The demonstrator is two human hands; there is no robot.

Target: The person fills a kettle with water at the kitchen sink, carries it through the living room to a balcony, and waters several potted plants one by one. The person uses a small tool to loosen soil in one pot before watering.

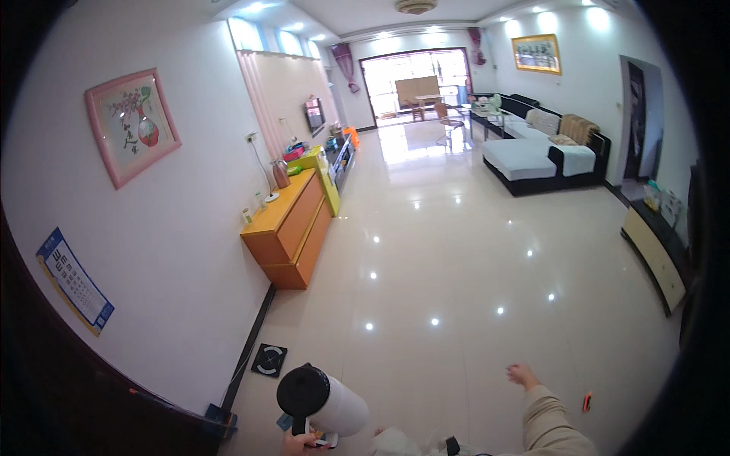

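At the lower edge, my left hand [305,443] grips the black handle of a white kettle or jug [345,406]. Its round black lid [302,390] faces up and towards the left, so the vessel looks tilted in this view. A small blue thing shows partly behind the handle; I cannot tell what it is. My right hand [522,375], at the end of a beige sleeve, hangs above the tiled floor [445,273]. Its fingers look loosely curled and nothing shows in them. Below it to the right, a small orange and black object [587,402] lies on the floor.
A black square scale-like plate [269,360] sits by the left wall. Beyond it stands an orange-brown cabinet [296,239] bearing a thermos flask [280,174]. A low cabinet [653,256] lines the right side. Farther back are an L-shaped sofa [519,162] and a chair [449,122].
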